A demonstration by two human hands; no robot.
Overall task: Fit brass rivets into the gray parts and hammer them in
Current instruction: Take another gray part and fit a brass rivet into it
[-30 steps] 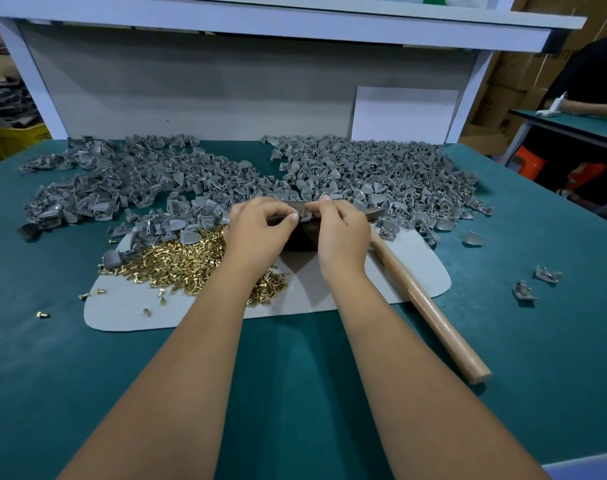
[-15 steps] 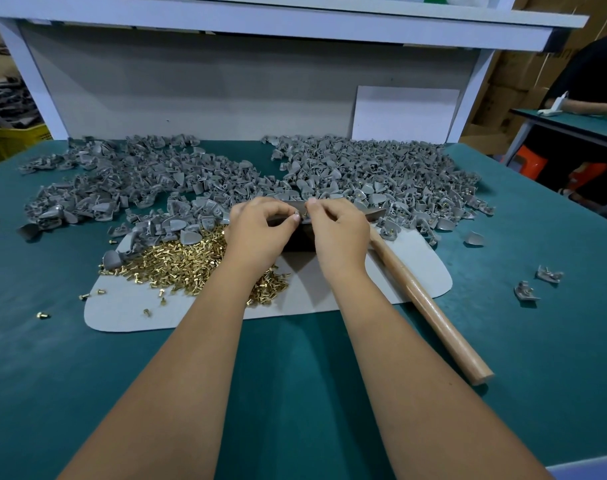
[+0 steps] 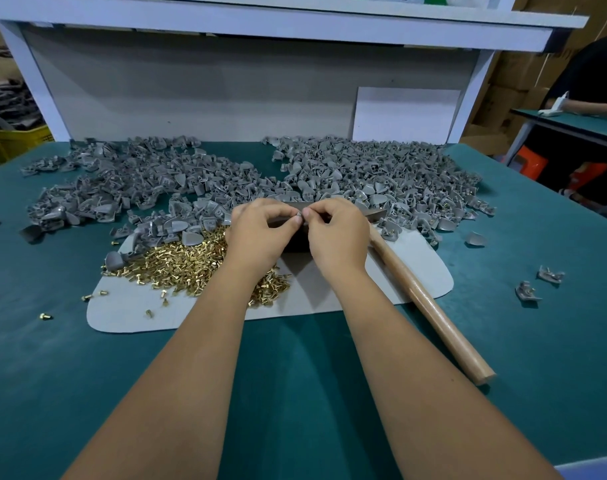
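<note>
Where the two bare arms reach up from the bottom of the frame, they cross a green table (image 3: 53,393). In the middle of the frame, the left hand (image 3: 260,233) and the right hand (image 3: 336,233) meet, fingers curled. Their fingertips pinch one small gray part (image 3: 299,214) between them. I cannot tell if a rivet is in it. A dark block (image 3: 297,240) sits under the hands. At lower right lies a hammer (image 3: 430,306) with a wooden handle, on a pale mat (image 3: 129,310). Left of the hands, a heap of brass rivets (image 3: 177,265) rests on the mat. Farther back, across the upper middle, a big pile of gray parts (image 3: 381,178) spreads wide.
</note>
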